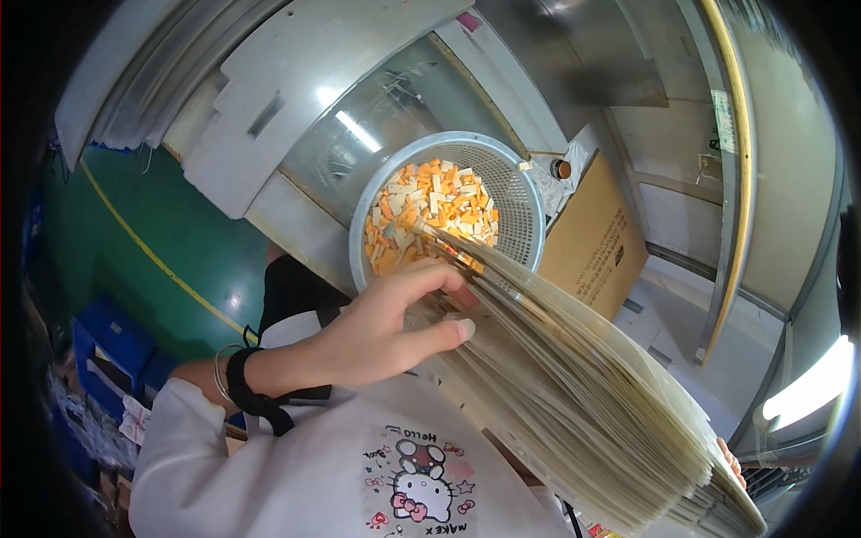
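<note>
A thick stack of thin, translucent off-white sheets [592, 386] slants from the middle of the view to the lower right. Its layers fan apart along the near side. At its upper-left end, my left hand [395, 327] is closed on the sheets, with thumb and index finger at their edges; the other fingers are partly hidden. Only some fingertips of my right hand [731, 462] show, curled round the far lower-right edge of the stack. Just beyond my left hand stands a round grey-blue perforated basket [520, 202] with many small orange and cream pieces [439, 197] in it.
A cardboard box [601, 242] stands right of the basket, beside a small brown-topped jar [561, 169]. Behind the basket is a pale machine housing [305, 54] with a metal surface. Blue crates [117, 345] sit on the green floor [134, 260] at left. A bright lamp [812, 386] is at right.
</note>
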### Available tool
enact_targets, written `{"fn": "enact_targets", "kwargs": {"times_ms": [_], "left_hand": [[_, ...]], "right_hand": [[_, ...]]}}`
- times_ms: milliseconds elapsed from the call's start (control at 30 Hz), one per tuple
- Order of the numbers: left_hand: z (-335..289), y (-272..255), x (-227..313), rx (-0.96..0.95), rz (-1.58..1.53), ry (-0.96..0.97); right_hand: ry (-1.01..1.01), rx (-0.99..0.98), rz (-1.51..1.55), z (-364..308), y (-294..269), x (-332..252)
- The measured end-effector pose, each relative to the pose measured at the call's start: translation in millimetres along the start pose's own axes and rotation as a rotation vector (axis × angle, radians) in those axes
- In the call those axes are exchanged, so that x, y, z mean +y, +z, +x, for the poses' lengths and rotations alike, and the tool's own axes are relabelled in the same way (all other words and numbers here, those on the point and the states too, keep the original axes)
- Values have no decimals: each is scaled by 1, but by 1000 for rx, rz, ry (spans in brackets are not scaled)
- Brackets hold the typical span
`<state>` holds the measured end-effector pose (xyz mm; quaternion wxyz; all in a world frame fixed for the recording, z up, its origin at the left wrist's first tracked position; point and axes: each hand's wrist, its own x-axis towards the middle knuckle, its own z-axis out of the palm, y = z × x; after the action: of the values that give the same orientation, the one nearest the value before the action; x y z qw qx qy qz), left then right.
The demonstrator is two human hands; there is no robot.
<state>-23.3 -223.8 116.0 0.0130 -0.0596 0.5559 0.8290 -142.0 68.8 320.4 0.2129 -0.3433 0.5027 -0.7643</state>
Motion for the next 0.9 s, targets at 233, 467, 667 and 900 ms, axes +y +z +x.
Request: {"fn": "enact_targets", "kwargs": {"times_ms": [233,467,667,900], "left_hand": [[-1,1,3,-116,-139,-43],[-2,4,1,-105,-216,-119],[-2,10,-2,-69,-175,-131],[1,15,-5,-37,-186,-211]], "right_hand": [[-44,-12,3,-5,-6,-2],[-69,-19,4,-8,-10,-2],[-84,-19,4,-13,-12,0],[-88,-22,23,-17,-15,-1]]}}
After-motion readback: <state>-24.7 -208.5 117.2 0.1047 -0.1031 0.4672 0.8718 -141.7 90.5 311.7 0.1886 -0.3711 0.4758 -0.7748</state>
